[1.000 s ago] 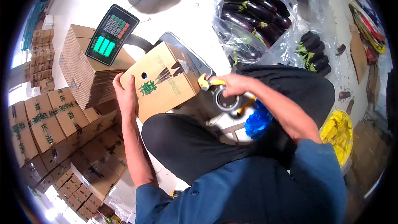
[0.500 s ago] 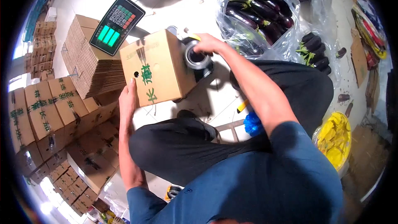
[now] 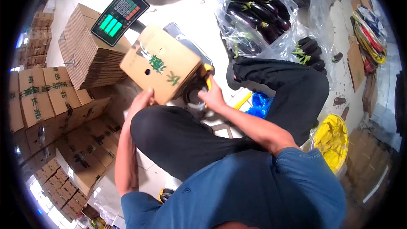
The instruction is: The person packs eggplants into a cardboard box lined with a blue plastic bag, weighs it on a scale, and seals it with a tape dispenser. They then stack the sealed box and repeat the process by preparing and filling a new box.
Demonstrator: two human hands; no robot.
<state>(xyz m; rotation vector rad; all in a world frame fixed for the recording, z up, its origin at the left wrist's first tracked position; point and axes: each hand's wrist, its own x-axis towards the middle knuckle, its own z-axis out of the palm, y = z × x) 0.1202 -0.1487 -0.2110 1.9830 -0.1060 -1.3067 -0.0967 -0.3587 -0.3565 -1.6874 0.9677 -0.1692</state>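
A cardboard box (image 3: 159,61) with green printed characters and a round hole is tilted in front of me, above the scale's platform (image 3: 186,38). My left hand (image 3: 144,99) grips its near left edge, with the thumb on the printed face and the other fingers hidden. My right hand (image 3: 213,95) is closed around a tape dispenser (image 3: 193,96) with yellow parts, held against or very close to the box's near right side. Shadow and the hand partly hide the dispenser.
A scale display (image 3: 120,15) stands by flattened cartons (image 3: 87,46). Packed boxes (image 3: 38,95) are stacked at left. A bag of eggplants (image 3: 260,15) lies ahead right, loose eggplants (image 3: 313,53) beside it. A yellow-lined bucket (image 3: 333,140) and blue plastic (image 3: 259,104) are at right.
The box has turned and tilted, its printed face now more upward. My right hand with the tape dispenser has moved from the box's far right side down toward its near right side.
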